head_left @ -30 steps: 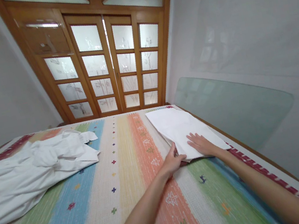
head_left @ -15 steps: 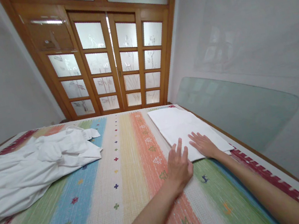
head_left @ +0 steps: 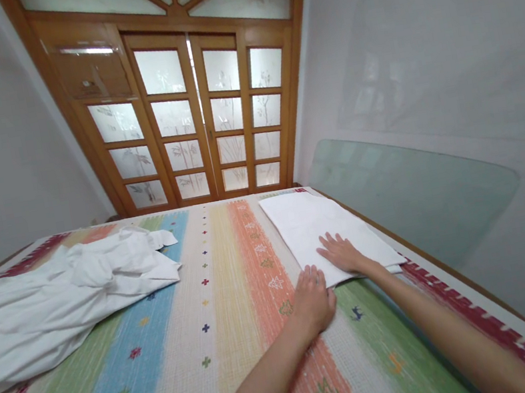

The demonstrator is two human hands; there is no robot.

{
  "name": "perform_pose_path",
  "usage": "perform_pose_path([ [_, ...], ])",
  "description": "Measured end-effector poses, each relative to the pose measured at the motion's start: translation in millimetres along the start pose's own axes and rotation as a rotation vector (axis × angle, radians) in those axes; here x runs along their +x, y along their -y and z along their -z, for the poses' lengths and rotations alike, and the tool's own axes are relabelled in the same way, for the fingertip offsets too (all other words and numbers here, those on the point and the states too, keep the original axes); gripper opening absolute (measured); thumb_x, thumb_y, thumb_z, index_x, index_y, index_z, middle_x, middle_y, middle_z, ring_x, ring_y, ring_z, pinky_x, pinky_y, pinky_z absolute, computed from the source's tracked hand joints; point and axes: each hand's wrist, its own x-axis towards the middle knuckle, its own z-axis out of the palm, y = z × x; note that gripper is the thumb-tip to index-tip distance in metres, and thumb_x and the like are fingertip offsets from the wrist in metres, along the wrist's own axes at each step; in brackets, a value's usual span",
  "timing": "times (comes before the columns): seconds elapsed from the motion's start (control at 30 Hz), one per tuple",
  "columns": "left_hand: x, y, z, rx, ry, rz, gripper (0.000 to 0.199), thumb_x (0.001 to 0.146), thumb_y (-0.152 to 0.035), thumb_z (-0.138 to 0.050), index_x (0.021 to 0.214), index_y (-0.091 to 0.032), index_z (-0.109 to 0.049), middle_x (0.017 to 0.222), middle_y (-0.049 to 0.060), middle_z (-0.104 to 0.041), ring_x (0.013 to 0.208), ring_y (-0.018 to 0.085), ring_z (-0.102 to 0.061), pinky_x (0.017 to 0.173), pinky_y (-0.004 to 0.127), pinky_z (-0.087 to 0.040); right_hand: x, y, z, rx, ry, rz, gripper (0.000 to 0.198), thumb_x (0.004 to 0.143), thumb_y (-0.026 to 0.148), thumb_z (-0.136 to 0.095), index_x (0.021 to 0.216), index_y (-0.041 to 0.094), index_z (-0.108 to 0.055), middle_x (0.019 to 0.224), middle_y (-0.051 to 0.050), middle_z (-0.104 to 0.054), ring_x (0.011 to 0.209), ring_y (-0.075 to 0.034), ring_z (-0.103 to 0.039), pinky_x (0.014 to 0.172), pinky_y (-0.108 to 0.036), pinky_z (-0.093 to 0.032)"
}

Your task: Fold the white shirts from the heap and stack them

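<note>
A folded white cloth (head_left: 314,218) lies flat on the striped bedspread (head_left: 227,284), right of the middle. At its near left corner is my left hand (head_left: 314,299), its fingers curled together over the corner and closed on the edge. The fingertips are partly hidden. My right hand (head_left: 342,254) rests palm down on the top of the same cloth, open with fingers spread, just beyond and to the right of the left one. Over on the left side sprawls a rumpled white garment or sheet (head_left: 69,285), which neither hand touches.
Wooden doors (head_left: 201,119) with frosted panes stand beyond the bed's far edge. Along the right side, a pale green glass panel (head_left: 408,191) leans against the wall (head_left: 419,47), close to the bed's edge.
My left hand's spread fingers have come together and drawn down to the cloth's corner. My right hand has shifted slightly left on the cloth. The view has tilted up a little.
</note>
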Motion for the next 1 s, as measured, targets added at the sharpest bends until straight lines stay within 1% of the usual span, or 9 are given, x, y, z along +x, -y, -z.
perform_pose_path([
  [0.1,-6.2,3.7,4.9,-0.004,0.030,-0.048,0.058,0.097,-0.037,-0.030,0.142,-0.001,-0.039,0.150,0.021,-0.036,0.142,0.030,-0.028,0.117,0.042,-0.025,12.4,30.0,7.7,0.060,0.060,0.072,0.071,0.096,0.061,-0.015,0.154,0.020,-0.024,0.160,-0.011,-0.017,0.146,-0.034,-0.014,0.114,-0.054,-0.017],
  [0.2,-21.4,18.2,17.5,-0.016,0.053,-0.118,0.057,0.097,-0.039,-0.032,0.143,-0.006,-0.038,0.149,0.019,-0.040,0.141,0.027,-0.033,0.116,0.042,-0.027,24.1,58.4,9.8,0.047,0.035,0.154,0.069,0.097,0.058,-0.015,0.153,0.019,-0.026,0.160,-0.012,-0.014,0.146,-0.034,-0.012,0.114,-0.054,-0.017],
  [0.37,-61.7,88.0,59.1,0.058,-0.034,-0.031,0.045,0.093,-0.035,-0.041,0.130,-0.010,-0.049,0.132,0.017,-0.058,0.131,0.026,-0.046,0.110,0.041,-0.035,34.0,82.7,1.6,0.008,-0.072,0.175,0.071,0.096,0.058,-0.017,0.152,0.016,-0.026,0.160,-0.012,-0.015,0.146,-0.033,-0.011,0.115,-0.055,-0.017],
  [0.47,-87.1,153.2,102.6,0.222,-0.136,0.180,0.043,0.088,-0.024,-0.042,0.129,-0.010,-0.050,0.137,0.019,-0.053,0.135,0.029,-0.041,0.112,0.047,-0.030,35.1,83.1,-3.6,-0.003,-0.105,0.189,0.072,0.096,0.059,-0.015,0.152,0.016,-0.027,0.159,-0.013,-0.019,0.146,-0.034,-0.015,0.114,-0.056,-0.018],
  [0.6,-116.9,233.2,179.2,0.435,-0.337,0.627,0.057,0.085,-0.025,-0.044,0.138,-0.006,-0.039,0.141,0.022,-0.048,0.139,0.035,-0.032,0.114,0.059,-0.011,35.2,80.8,-5.8,-0.019,-0.109,0.201,0.071,0.096,0.059,-0.015,0.152,0.016,-0.028,0.158,-0.012,-0.022,0.145,-0.035,-0.018,0.114,-0.056,-0.018],
  [0.7,-137.2,270.0,228.8,0.382,-0.424,1.026,0.068,0.087,-0.038,-0.041,0.142,0.000,-0.029,0.139,0.028,-0.046,0.131,0.039,-0.042,0.106,0.057,-0.027,35.3,81.2,-5.8,-0.017,-0.110,0.192,0.071,0.097,0.058,-0.016,0.152,0.015,-0.028,0.158,-0.011,-0.023,0.145,-0.035,-0.018,0.114,-0.056,-0.019],
  [0.73,-143.6,277.2,240.4,0.359,-0.411,1.077,0.072,0.087,-0.042,-0.042,0.143,0.000,-0.027,0.138,0.029,-0.047,0.128,0.039,-0.044,0.102,0.054,-0.034,35.4,81.5,-5.9,-0.014,-0.112,0.191,0.070,0.097,0.057,-0.017,0.152,0.015,-0.029,0.158,-0.011,-0.023,0.145,-0.035,-0.018,0.114,-0.056,-0.019],
  [0.83,-158.5,288.1,258.7,0.466,-0.322,1.092,0.080,0.081,-0.047,-0.050,0.142,-0.001,-0.029,0.131,0.029,-0.052,0.122,0.043,-0.047,0.097,0.055,-0.036,35.6,82.0,-6.4,-0.008,-0.115,0.187,0.070,0.097,0.056,-0.018,0.152,0.014,-0.029,0.158,-0.010,-0.023,0.145,-0.036,-0.018,0.114,-0.056,-0.019],
  [1.0,-161.1,293.6,258.3,0.678,-0.125,0.932,0.071,0.081,-0.040,-0.049,0.141,-0.004,-0.036,0.129,0.027,-0.055,0.114,0.042,-0.051,0.097,0.055,-0.030,35.9,80.8,-8.6,0.001,-0.130,0.191,0.070,0.096,0.056,-0.018,0.151,0.015,-0.030,0.157,-0.011,-0.025,0.144,-0.035,-0.020,0.113,-0.056,-0.020],
])
